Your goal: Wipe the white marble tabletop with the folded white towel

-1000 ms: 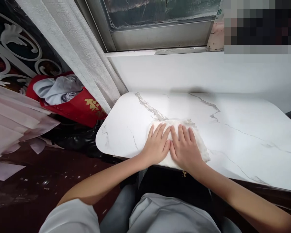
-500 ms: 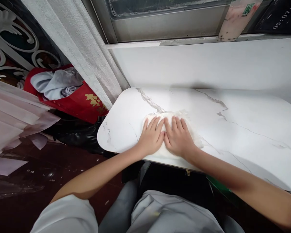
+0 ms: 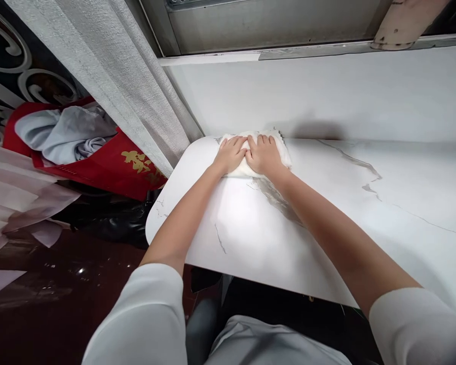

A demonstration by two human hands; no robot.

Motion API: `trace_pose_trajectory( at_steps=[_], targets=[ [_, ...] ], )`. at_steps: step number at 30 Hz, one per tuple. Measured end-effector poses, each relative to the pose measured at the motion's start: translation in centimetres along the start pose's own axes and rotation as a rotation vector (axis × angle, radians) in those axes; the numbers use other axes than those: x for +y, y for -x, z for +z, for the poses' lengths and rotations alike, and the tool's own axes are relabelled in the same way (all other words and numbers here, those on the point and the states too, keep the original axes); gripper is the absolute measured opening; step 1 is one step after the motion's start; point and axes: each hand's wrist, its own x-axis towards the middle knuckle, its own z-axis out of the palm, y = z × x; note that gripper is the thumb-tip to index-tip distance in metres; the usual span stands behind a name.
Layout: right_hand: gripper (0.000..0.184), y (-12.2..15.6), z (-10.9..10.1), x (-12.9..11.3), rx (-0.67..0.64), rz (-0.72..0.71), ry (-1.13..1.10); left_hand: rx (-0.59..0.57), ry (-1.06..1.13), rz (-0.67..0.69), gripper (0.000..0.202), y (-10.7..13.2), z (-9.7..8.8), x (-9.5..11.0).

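Note:
A white fluffy cloth (image 3: pixel 283 149) lies at the far left corner of a white marble-patterned table (image 3: pixel 327 223), up against the white wall. My left hand (image 3: pixel 230 154) and my right hand (image 3: pixel 264 154) rest side by side on top of it, fingers stretched flat and pressing it down. Both arms reach far forward over the tabletop. Most of the cloth is hidden under my hands.
A grey curtain (image 3: pixel 110 76) hangs to the left of the table. Beside it a red bag (image 3: pixel 110 165) holds grey clothing. Black bags and pale plastic sheets lie on the dark floor at left. A window sill (image 3: pixel 307 48) runs above the wall.
Both hands have slid the cloth away from the table's near edge to its far left corner by the wall. My arms are now stretched out.

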Motion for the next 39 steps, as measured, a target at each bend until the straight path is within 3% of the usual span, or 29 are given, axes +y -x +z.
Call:
trace_pose_trajectory(
  at_steps=[6,12,16,25,30,34,39],
  targets=[
    [0.057,-1.5,0.5,-0.3,0.002,0.045,-0.013,-0.003,0.032,0.041,0.049,-1.6,-0.1,-1.6],
    [0.059,0.1,0.6,-0.8,0.006,0.023,-0.024,-0.021,0.021,0.031,0.050,0.4,-0.3,-0.9],
    [0.059,3.2,-0.4,-3.0,0.027,-0.001,-0.059,-0.035,-0.004,0.006,0.052,4.3,-0.9,-0.2],
    [0.060,13.9,-4.4,-9.8,0.013,-0.062,-0.016,-0.054,-0.039,0.033,0.055,17.2,-2.6,1.4],
    [0.062,17.9,-5.7,-13.4,0.007,-0.090,-0.054,-0.071,-0.024,0.033,0.055,23.1,-3.7,1.7],
    [0.065,19.0,-6.3,-15.7,-0.013,-0.114,-0.088,-0.042,-0.019,0.045,0.053,25.6,-4.3,0.8],
    [0.067,18.0,-6.9,-17.0,-0.097,-0.158,-0.032,-0.039,0.010,0.020,0.053,26.1,-4.8,-0.7]
  ],
)
